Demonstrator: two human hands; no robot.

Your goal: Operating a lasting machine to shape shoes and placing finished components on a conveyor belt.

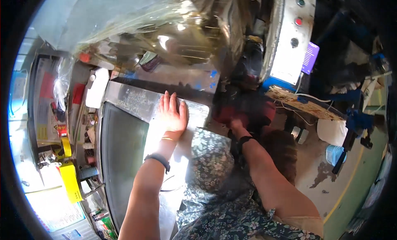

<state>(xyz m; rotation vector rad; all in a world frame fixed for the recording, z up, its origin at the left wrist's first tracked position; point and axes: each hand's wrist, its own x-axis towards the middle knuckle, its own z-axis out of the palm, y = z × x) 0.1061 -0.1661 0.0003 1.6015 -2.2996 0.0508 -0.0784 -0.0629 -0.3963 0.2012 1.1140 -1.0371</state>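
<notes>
My left hand (171, 112) lies flat, fingers apart, on the near corner of a shiny metal plate (132, 100) and holds nothing. A thin bangle and a black band circle that wrist. My right hand (236, 124), with a black wristband, reaches into a blurred dark red and black bundle (244, 107) to the right of the plate. Its fingers are hidden there, so its grip is unclear. A sheet of clear plastic film (136, 29) hangs over the back of the plate.
A dark flat panel (122, 157) lies beside the plate. Yellow tools (70, 180) and small clutter line the left shelf. At the upper right stands a grey control box (289, 41) with round buttons and a purple card (310, 58). A blue cup (334, 154) sits on the stained floor.
</notes>
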